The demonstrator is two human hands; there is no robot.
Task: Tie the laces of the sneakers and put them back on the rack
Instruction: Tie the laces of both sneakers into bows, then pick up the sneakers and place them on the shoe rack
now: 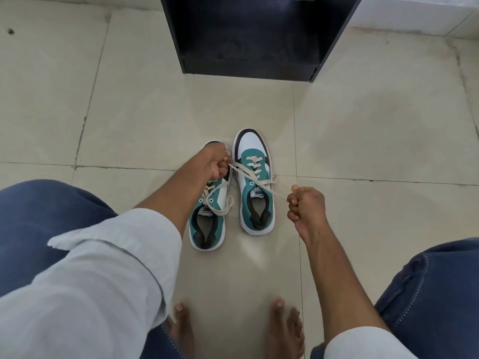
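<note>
- Sneakers: right sneaker [255, 182] lies on the floor between both hands, long axis running away from the person toward the rack [255, 37]
- Left hand [216, 164] and right hand [305, 203] each grip one end of its lace [267, 186], drawn taut; right hand nearer
- Left sneaker [208, 218] sits under the left forearm, toe hidden, lace loose
- No bow visible yet

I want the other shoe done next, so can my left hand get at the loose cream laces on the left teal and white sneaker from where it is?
Probably yes. The left hand hovers right over that left teal and white sneaker, nothing between, but it grips a lace end of the right sneaker.
</note>
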